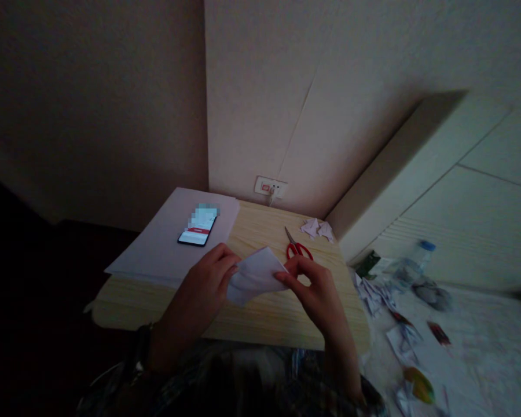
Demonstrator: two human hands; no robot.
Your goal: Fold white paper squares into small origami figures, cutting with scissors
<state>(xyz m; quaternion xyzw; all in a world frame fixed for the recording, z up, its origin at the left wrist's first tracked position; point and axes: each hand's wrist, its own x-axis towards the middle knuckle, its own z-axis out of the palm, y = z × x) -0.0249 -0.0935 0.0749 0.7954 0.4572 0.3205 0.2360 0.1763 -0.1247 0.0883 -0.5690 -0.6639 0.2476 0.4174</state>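
Note:
A small piece of folded white paper (257,274) is held up just above the wooden table. My left hand (208,278) pinches its left edge, with the fingertips partly hidden. On the other side, my right hand (310,286) grips the right corner between thumb and forefinger. Right behind that hand lies a pair of scissors (298,250) with red handles, its blades pointing away from me. Folded paper pieces (316,228) sit at the table's far right corner.
The light wooden table (260,324) bears a stack of white sheets (156,249) with a lit phone (198,229) on top. A wall socket (271,187) with a plug is behind. To the right, a pale surface holds a plastic bottle (417,258) and crumpled papers (373,292).

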